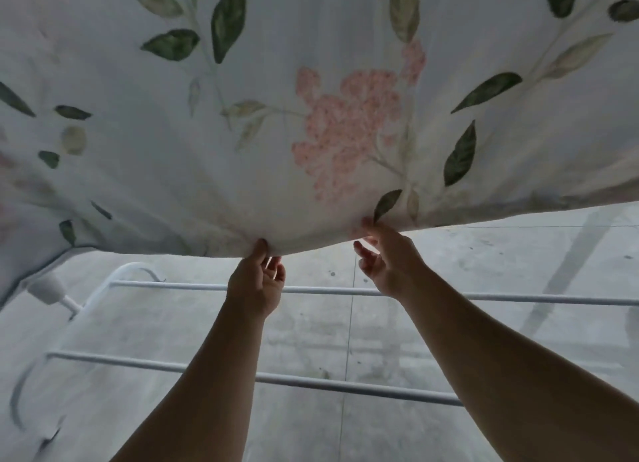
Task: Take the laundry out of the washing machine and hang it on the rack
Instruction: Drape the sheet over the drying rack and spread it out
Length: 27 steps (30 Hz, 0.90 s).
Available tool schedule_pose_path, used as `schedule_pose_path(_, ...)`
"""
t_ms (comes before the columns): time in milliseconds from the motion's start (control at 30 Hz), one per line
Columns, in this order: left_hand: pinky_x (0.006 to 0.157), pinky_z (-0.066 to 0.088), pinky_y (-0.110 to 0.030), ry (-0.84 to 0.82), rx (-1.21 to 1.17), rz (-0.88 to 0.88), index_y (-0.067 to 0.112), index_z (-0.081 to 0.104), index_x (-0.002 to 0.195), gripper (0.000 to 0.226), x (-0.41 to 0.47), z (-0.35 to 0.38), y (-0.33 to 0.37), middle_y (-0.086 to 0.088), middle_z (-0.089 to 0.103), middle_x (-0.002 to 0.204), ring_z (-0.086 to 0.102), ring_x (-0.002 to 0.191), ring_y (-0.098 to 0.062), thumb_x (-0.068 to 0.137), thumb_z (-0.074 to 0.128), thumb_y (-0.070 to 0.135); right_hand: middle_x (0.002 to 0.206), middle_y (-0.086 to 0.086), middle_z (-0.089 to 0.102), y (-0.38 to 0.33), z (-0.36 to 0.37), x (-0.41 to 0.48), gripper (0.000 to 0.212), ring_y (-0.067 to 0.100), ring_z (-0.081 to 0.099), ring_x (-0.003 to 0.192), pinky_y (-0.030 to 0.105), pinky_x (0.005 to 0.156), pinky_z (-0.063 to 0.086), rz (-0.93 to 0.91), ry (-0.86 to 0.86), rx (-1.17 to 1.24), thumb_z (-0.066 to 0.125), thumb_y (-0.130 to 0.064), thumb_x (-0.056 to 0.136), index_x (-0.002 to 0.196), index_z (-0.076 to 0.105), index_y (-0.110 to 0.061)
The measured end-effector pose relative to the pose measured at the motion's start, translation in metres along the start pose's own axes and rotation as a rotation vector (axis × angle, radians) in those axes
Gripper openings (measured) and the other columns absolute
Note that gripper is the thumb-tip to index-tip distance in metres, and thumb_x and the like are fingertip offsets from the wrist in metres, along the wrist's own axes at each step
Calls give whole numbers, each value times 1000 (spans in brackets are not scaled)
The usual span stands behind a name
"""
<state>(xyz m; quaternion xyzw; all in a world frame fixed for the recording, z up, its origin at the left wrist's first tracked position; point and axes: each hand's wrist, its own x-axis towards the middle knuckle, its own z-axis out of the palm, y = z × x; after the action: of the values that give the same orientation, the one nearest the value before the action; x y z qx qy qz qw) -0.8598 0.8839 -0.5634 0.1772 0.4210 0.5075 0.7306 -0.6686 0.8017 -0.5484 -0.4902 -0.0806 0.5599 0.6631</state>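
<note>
Up top, filling most of the view: 1 sheet (207, 150), pale w/ green leaves + a big pink flower cluster, spread wide and held up above the rack (103, 283). Only 1 piece of laundry in sight. Lower hem sagging in a curve, left end drooping down by the rack's corner; touching it or not, can't tell.

Below the hem: 2 white rails visible, far rail (173, 285) just under the hands, near rail (138, 361) closer to the camera, both running left-right, roughly parallel. Curved frame end on the left, plus 1 white plastic joint (46, 288) tucked right under the drooping cloth. Grey concrete floor (484, 340) beneath it all, w/ dark specks and a thin seam line.

In the way: sheet blocking everything behind it, so any more of the rack past the far rail hidden. Both forearms crossing the near rail, right one covering its right end.

2 hands, bare, both raised to the hem, near each other around the middle. Left hand (256, 282): thumb on the camera side of the cloth, fingers curled behind, pinching the hem. Right hand (387, 257): thumb tip pressed onto the hem just below a dark leaf, other fingers loosely curled underneath, seemingly pinching too, tho fingers behind the fabric hard to make out.
</note>
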Motion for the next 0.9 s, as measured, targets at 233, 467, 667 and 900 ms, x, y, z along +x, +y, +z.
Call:
schedule_pose_path(233, 61, 38, -26, -60, 88, -14, 26, 62, 102, 11, 8, -21, 2, 10, 69, 97, 62, 89, -10, 92, 66, 22, 112, 3, 68, 32, 38, 8, 24, 20, 69, 79, 26, 48, 40, -15, -13, 20, 68, -32, 93, 111, 61, -18)
schedule_pose_path(467, 78, 44, -32, -159, 57, -103, 20, 63, 109, 20, 29, -1, 17, 2, 69, 109, 61, 104, -16, 92, 64, 10, 116, 5, 59, 25, 55, 23, 26, 19, 73, 62, 27, 50, 42, -191, 148, 193, 53, -21, 101, 127, 48, -19)
schedule_pose_path(667, 102, 44, -35, -73, -442, 13, 17, 66, 108, 20, 52, -32, 87, -3, 65, 123, 60, 115, -18, 88, 65, 16, 122, 11, 63, 44, 75, 17, 18, 28, 76, 83, 34, 65, 55, -158, 158, 301, 59, -27, 99, 111, 53, -15)
schedule_pose_path(900, 103, 44, -51, -159, -584, -9, 17, 72, 100, 17, 74, -55, 113, 2, 75, 103, 67, 105, -18, 88, 70, 29, 123, 6, 66, 89, 126, 4, 31, 23, 74, 96, 30, 71, 49, -103, 106, 244, 67, -32, 92, 121, 60, -23)
